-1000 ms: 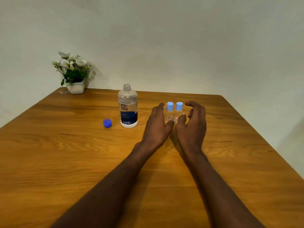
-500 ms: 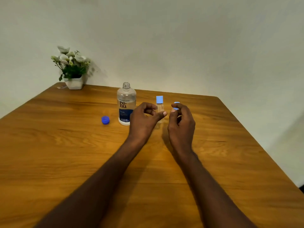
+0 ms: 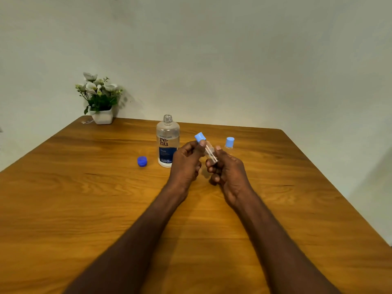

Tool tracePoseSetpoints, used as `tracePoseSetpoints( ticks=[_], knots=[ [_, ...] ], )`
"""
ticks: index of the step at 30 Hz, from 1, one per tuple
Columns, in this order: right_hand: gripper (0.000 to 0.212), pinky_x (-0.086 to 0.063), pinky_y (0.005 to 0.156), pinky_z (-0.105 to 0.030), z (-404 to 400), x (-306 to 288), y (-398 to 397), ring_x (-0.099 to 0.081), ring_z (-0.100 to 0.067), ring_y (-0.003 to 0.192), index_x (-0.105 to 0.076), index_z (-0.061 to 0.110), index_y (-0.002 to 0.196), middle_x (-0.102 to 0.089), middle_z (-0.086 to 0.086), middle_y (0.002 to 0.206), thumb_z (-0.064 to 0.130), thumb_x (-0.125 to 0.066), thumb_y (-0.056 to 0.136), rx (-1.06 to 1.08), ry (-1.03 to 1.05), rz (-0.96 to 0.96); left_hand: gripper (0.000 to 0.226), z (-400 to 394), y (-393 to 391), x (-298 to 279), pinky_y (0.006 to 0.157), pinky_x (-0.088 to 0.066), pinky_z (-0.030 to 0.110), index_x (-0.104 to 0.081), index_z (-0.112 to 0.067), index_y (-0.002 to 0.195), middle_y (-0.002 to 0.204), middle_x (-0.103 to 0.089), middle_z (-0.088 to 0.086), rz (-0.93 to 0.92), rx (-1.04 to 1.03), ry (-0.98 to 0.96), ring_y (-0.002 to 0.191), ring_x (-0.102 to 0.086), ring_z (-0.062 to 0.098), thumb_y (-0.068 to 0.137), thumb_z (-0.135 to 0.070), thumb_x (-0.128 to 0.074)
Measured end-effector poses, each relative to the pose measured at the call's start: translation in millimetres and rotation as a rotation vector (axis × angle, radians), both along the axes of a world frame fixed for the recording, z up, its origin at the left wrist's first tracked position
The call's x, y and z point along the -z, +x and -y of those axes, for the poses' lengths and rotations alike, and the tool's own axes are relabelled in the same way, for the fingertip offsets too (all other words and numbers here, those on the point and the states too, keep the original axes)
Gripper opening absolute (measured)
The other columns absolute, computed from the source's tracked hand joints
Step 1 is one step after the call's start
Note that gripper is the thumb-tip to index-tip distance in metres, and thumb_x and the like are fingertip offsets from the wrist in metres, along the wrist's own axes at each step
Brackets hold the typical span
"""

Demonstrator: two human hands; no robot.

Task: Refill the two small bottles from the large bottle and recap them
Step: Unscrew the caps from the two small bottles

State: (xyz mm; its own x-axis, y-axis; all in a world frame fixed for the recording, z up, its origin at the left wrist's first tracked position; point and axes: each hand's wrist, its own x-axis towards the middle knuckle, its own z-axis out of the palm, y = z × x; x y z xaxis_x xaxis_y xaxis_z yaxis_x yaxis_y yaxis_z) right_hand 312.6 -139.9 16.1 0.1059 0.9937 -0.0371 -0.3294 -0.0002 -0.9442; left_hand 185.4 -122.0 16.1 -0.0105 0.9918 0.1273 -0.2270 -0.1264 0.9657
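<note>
A small clear bottle (image 3: 210,152) with a light blue cap (image 3: 200,137) is lifted off the table and tilted to the left. My right hand (image 3: 228,171) grips its body, and my left hand (image 3: 186,161) has its fingertips at the cap. The second small bottle (image 3: 229,143) stands upright and capped on the table behind my right hand. The large clear bottle (image 3: 167,142) with a blue label stands open, just left of my left hand. Its dark blue cap (image 3: 142,161) lies on the table to its left.
The wooden table (image 3: 84,209) meets a pale wall at its far edge. A white pot of artificial flowers (image 3: 99,100) stands at the far left corner. The table's right edge runs diagonally toward the lower right.
Both hands reached the pair of small bottles, and one bottle has been lifted and tilted between them. The other small bottle stays on the table.
</note>
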Motion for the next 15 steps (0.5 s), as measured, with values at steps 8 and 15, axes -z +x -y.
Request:
tracePoseSetpoints(
  ticks=[8, 15],
  knots=[
    [0.048, -0.028, 0.044, -0.022, 2, -6, 5, -0.043, -0.012, 0.045, -0.07, 0.003, 0.103, -0.057, -0.005, 0.06, 0.05, -0.059, 0.102, 0.058, -0.149, 0.002, 0.038, -5, -5, 3, 0.042, -0.029, 0.021, -0.077, -0.017, 0.117, 0.06, -0.054, -0.005, 0.169, 0.095, -0.076, 0.048, -0.036, 0.006, 0.09, -0.043, -0.071],
    [0.044, -0.028, 0.042, -0.021, 2, -4, 5, -0.041, -0.011, 0.046, -0.07, 0.001, 0.111, -0.053, -0.001, 0.059, 0.043, -0.069, 0.097, -0.035, -0.113, 0.007, 0.043, -11, -4, 6, 0.045, -0.034, 0.02, -0.075, -0.019, 0.125, 0.072, -0.057, -0.002, 0.305, 0.178, -0.126, 0.056, -0.041, 0.006, 0.088, -0.042, -0.072]
  ],
)
